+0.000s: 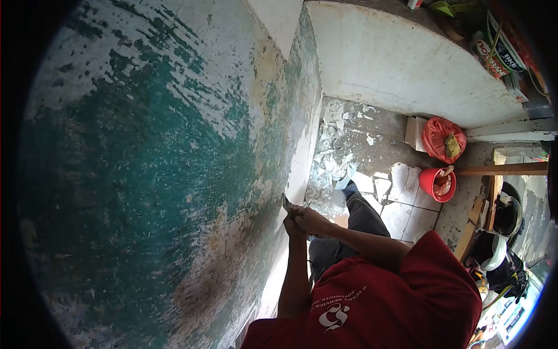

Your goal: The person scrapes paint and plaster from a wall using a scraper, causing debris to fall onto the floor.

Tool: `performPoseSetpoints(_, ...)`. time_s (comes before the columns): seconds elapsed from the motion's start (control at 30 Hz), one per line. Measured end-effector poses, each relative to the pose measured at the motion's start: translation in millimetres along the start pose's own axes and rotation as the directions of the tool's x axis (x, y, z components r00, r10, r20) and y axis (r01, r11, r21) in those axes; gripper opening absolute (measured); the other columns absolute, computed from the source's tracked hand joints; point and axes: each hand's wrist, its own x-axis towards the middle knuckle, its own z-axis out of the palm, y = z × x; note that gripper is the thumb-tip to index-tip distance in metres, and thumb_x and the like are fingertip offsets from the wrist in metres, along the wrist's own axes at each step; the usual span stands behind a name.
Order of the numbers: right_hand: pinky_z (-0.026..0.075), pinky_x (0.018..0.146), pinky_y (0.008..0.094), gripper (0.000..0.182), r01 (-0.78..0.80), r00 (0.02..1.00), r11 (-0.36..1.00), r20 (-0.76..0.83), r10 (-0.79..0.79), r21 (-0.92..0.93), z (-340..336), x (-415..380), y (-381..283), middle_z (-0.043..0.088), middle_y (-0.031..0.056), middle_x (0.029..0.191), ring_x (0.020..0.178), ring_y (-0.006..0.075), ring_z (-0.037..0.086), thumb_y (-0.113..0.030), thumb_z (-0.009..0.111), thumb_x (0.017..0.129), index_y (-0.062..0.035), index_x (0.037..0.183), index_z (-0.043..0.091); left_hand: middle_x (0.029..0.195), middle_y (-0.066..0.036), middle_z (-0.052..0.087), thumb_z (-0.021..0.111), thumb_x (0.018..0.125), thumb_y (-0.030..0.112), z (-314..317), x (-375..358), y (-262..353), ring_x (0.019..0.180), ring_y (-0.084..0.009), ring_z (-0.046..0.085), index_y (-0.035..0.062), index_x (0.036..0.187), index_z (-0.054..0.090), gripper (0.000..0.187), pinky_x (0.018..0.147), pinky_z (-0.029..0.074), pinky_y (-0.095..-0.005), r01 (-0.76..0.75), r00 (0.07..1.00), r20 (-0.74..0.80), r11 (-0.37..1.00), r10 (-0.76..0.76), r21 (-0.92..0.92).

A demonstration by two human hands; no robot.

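My left hand (pixel 292 225) and my right hand (pixel 317 221) are clasped together on a small metal scraper (pixel 285 203). Its blade rests against a wall (pixel 145 174) of worn, flaking green paint with bare plaster patches. Both my forearms reach out from my red shirt (pixel 401 296) towards the wall's lower part. The scraper's handle is hidden inside my hands. My dark-trousered leg (pixel 360 218) stands just behind the hands.
Flakes of paint (pixel 337 151) litter the tiled floor along the wall's base. A red bucket (pixel 437 185) and a red plastic bag (pixel 444 139) stand near a white curved wall. A wooden plank (pixel 505 169), a helmet (pixel 507 216) and paint tins (pixel 501 55) lie at the right.
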Motion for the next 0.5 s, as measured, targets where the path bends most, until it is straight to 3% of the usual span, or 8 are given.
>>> performPoseSetpoints(0.13, 0.044, 0.037, 0.0307, 0.029, -0.324, 0.924, 0.946, 0.204, 0.323, -0.029, -29.6, 8.3, -61.0, 0.059, 0.0164, 0.072, 0.048, 0.0207, 0.057, -0.011, 0.04, 0.073, -0.0016, 0.095, 0.056, 0.06, -0.002, 0.042, 0.038, 0.084, 0.02, 85.6, -28.7, 8.9, 0.051, -0.015, 0.041, 0.0056, 0.081, 0.051, 0.019, 0.052, 0.039, -0.0278, 0.137, 0.955, -0.292, 0.949, -0.05, 0.285)
performPoseSetpoints(0.17, 0.044, 0.037, 0.0308, 0.026, -0.317, 0.929, 0.949, 0.201, 0.312, -0.011, -32.6, 5.5, -63.0, 0.059, 0.016, 0.072, 0.049, 0.0208, 0.058, -0.01, 0.039, 0.073, -0.0012, 0.091, 0.056, 0.066, -0.005, 0.047, 0.039, 0.084, 0.023, 31.0, -2.3, 18.5, 0.056, -0.0193, 0.045, 0.0058, 0.075, 0.049, 0.022, 0.055, 0.041, -0.0306, 0.189, 0.976, -0.169, 0.925, -0.14, 0.328)
performPoseSetpoints(0.23, 0.042, 0.034, 0.0295, 0.027, 0.214, 0.973, 0.969, -0.06, -0.223, -0.128, 0.5, 11.3, 17.0, 0.059, 0.0151, 0.068, 0.045, 0.02, 0.056, -0.009, 0.038, 0.073, -0.0011, 0.092, 0.056, 0.068, -0.005, 0.049, 0.04, 0.081, 0.02, 24.7, -14.4, 6.2, 0.062, -0.0174, 0.047, 0.0054, 0.072, 0.049, 0.019, 0.061, 0.041, -0.0288, 0.099, 0.994, 0.029, 0.99, -0.102, 0.1)
performPoseSetpoints(0.27, 0.041, 0.033, 0.0289, 0.027, 0.447, 0.858, 0.863, -0.158, -0.488, -0.237, 9.8, 17.6, 44.4, 0.058, 0.0147, 0.066, 0.043, 0.0196, 0.056, -0.008, 0.037, 0.073, -0.001, 0.092, 0.056, 0.069, -0.005, 0.05, 0.041, 0.08, 0.019, 28.3, -12.7, 1.6, 0.065, -0.0164, 0.049, 0.0052, 0.071, 0.048, 0.018, 0.064, 0.041, -0.028, 0.07, 0.99, 0.127, 0.997, -0.067, -0.023)
performPoseSetpoints(0.3, 0.04, 0.032, 0.0275, 0.03, 0.447, 0.845, 0.872, -0.228, -0.485, -0.198, 11.0, 11.5, 27.7, 0.057, 0.0122, 0.062, 0.04, 0.0178, 0.054, -0.008, 0.037, 0.073, -0.0023, 0.097, 0.054, 0.066, -0.005, 0.048, 0.039, 0.078, 0.016, 42.7, -21.5, 2.6, 0.064, -0.0155, 0.047, 0.0044, 0.069, 0.048, 0.017, 0.064, 0.041, -0.0285, 0.125, 0.991, 0.081, 0.949, -0.106, -0.289)
performPoseSetpoints(0.4, 0.041, 0.034, 0.0272, 0.029, -0.258, 0.942, 0.966, 0.215, 0.257, -0.024, -27.3, 3.2, -58.1, 0.056, 0.0106, 0.061, 0.042, 0.0168, 0.054, -0.008, 0.038, 0.073, -0.004, 0.097, 0.053, 0.064, -0.004, 0.046, 0.037, 0.076, 0.013, -7.2, 19.8, 14.6, 0.062, -0.0151, 0.046, 0.0049, 0.066, 0.046, 0.016, 0.063, 0.04, -0.028, 0.032, 0.984, 0.177, 0.999, -0.028, -0.021)
performPoseSetpoints(0.43, 0.041, 0.033, 0.0268, 0.028, -0.271, 0.943, 0.961, 0.215, 0.253, 0.058, -23.9, 8.5, -49.1, 0.056, 0.0097, 0.061, 0.04, 0.0162, 0.053, -0.01, 0.039, 0.073, -0.0055, 0.097, 0.053, 0.064, -0.004, 0.045, 0.036, 0.076, 0.012, -3.1, 17.3, 16.8, 0.061, -0.0151, 0.045, 0.0055, 0.065, 0.044, 0.016, 0.062, 0.039, -0.0272, -0.044, 0.997, -0.041, 0.944, 0.061, 0.328)
performPoseSetpoints(0.5, 0.041, 0.032, 0.027, 0.028, -0.185, 0.974, 0.981, 0.145, 0.176, 0.056, -20.6, 5.4, -27.5, 0.055, 0.0097, 0.06, 0.04, 0.0161, 0.052, -0.011, 0.039, 0.073, -0.0054, 0.097, 0.053, 0.064, -0.003, 0.045, 0.036, 0.078, 0.012, -0.9, 11.6, 10.5, 0.061, -0.0152, 0.045, 0.0059, 0.064, 0.044, 0.016, 0.062, 0.039, -0.0271, 0.027, 0.999, 0.022, 0.976, -0.033, 0.217)
